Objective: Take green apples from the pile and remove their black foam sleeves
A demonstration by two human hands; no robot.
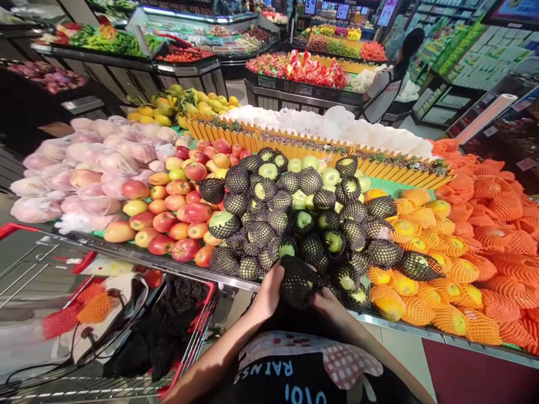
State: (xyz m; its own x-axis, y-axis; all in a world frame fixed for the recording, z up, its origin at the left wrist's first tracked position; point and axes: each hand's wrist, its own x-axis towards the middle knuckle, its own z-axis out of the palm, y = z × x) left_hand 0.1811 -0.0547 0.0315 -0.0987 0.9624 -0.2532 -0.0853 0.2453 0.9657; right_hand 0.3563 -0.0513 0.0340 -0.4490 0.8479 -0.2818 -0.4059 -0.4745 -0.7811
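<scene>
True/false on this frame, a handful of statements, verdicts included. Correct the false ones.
1. The left hand and right hand both hold black netting. True.
2. The shopping cart is at the right of the picture. False: the cart is at the left.
3. A yellow picket fence stands behind the black-netted fruit. True.
4. The red-and-yellow fruit beside the black-netted pile is all in orange nets. False: that fruit lies bare.

Bright screens (310,7) glow at the back of the shop, stocked shelves (480,67) line the right, a panelled counter (103,73) stands far left, and pale floor tiles (402,348) meet a dark red floor area (475,370).
</scene>
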